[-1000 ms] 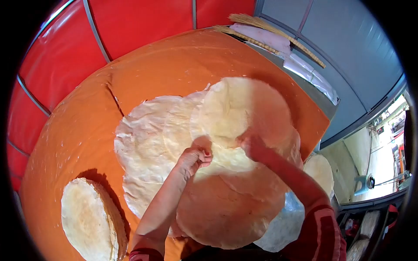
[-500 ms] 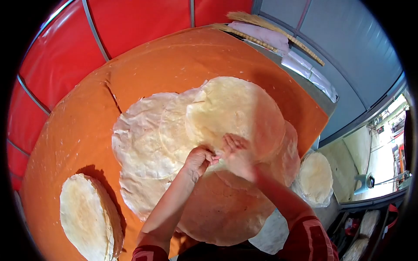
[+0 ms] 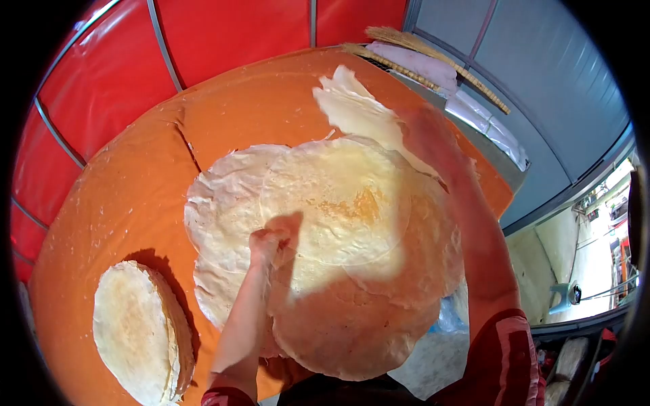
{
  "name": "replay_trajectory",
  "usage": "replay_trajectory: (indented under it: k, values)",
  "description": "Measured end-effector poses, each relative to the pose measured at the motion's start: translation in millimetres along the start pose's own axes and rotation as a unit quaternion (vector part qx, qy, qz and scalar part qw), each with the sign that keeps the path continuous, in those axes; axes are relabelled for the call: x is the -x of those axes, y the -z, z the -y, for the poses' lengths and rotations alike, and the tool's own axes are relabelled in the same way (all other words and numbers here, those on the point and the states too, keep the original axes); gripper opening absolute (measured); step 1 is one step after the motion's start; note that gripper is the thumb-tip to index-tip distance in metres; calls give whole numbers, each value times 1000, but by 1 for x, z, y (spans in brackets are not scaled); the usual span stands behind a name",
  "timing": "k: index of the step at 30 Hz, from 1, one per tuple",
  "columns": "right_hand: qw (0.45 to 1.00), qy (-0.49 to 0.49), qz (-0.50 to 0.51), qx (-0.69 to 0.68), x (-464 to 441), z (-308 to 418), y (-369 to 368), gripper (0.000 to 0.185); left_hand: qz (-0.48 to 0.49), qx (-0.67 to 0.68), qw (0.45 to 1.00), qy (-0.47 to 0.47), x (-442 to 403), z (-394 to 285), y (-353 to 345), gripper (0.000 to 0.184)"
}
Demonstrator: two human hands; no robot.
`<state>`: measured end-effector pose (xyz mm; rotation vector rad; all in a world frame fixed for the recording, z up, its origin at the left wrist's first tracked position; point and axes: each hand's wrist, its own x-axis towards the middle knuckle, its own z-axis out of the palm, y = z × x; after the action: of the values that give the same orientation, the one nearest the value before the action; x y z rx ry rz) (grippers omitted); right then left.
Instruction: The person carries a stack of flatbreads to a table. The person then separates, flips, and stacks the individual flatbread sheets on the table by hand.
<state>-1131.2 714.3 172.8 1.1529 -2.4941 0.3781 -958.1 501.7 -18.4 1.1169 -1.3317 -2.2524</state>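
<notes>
Large, thin round flatbread sheets [image 3: 338,318] lie overlapping on an orange cloth [image 3: 122,196]. My left hand [image 3: 267,241] is closed above the left part of these sheets, its shadow falling just to the right; whatever is between the fingers, if anything, is hidden. Farther back, my right hand [image 3: 426,128] is stretched out and blurred, gripping a loose flatbread sheet [image 3: 362,111]. That sheet is creased and partly raised, trailing left and down past the hand. A tall stack of flatbreads [image 3: 135,331] stands on the cloth at the near left.
Straw brushes [image 3: 447,54] and folded clear plastic [image 3: 486,125] lie beyond the cloth's back right edge. Red sheeting [image 3: 237,47] on metal bars closes off the back, and a grey panel wall [image 3: 535,88] rises at the right. A pale blue stool [image 3: 560,298] is outside.
My right hand has swung from the middle to the back right, carrying the top sheet off the others and uncovering a browned patch. My left hand has shifted left, away from it.
</notes>
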Motion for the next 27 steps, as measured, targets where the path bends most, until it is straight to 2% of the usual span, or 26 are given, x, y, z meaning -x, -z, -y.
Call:
replay_trajectory:
  k: [2, 3, 4, 5, 7, 8, 9, 10, 11, 13, 14, 15, 17, 18, 20, 21, 22, 23, 24, 25, 27]
  values:
    - [995, 70, -65, 23, -1, 9, -11, 10, 27, 17, 995, 91, -15, -5, -2, 13]
    - [991, 107, -78, 14, 6, 7, -39, 9, 27, 19, 995, 90, -11, -8, -6, 13]
    - [987, 94, -89, -94, 18, 16, -62, 7, 52, -51, 995, 69, -2, -13, -11, 12]
    - [987, 100, -73, -106, 36, 28, -86, 7, 73, -120, 989, 48, 4, -14, -14, 13]
    - [985, 109, -41, -130, 74, 51, -134, 10, 87, -64, 994, 33, -5, -1, -17, 20]
    - [991, 105, 33, -69, 90, 72, -131, 15, 118, 35, 990, 66, -9, 2, -19, 22]
    - [969, -7, 207, -133, 100, 88, -130, 30, 148, 133, 975, 99, -12, 3, -22, 25]
    - [969, -1, 137, -207, 120, 94, -147, 44, 178, 120, 971, 102, -2, -10, -27, 31]
    - [968, -2, 139, -209, 122, 99, -148, 44, 176, 119, 971, 104, 4, -16, -31, 31]
    - [977, -2, -29, -209, 125, 106, -144, 53, 196, 125, 970, 65, 11, -22, -39, 32]
    - [969, -70, 68, -229, 120, 101, -142, 60, 214, 144, 965, 55, 16, -25, -42, 32]
    - [968, -74, 67, -230, 108, 93, -136, 60, 215, 140, 965, 58, 15, -22, -39, 32]
    - [912, -118, 354, -172, 74, 74, -107, 58, 231, 108, 963, 90, 15, -13, -31, 26]
    - [882, -262, 256, -296, 58, 87, -37, 53, 243, 110, 959, 92, 25, -8, -31, 23]
    - [917, -279, 160, -236, 29, 65, 13, 35, 253, 80, 955, 130, 45, 11, -31, 17]
    - [966, -171, 153, -120, 16, 37, 15, 29, 259, 54, 950, 166, 52, 17, -33, 11]
    - [990, -69, 120, 10, 3, 9, 17, 24, 264, 53, 948, 168, 56, 19, -38, 11]
    - [994, 15, 72, 76, -5, 1, 33, 23, 258, 63, 947, 180, 60, 21, -44, 8]
    - [994, 11, 73, 82, -1, 1, 41, 23, 252, 74, 946, 192, 63, 22, -48, 7]
    - [997, 41, 31, -61, 6, 2, 50, 22, 258, 75, 943, 194, 62, 25, -51, 7]
    - [984, 77, -20, -156, 28, 14, 57, 22, 241, 59, 953, 177, 56, 28, -57, 8]
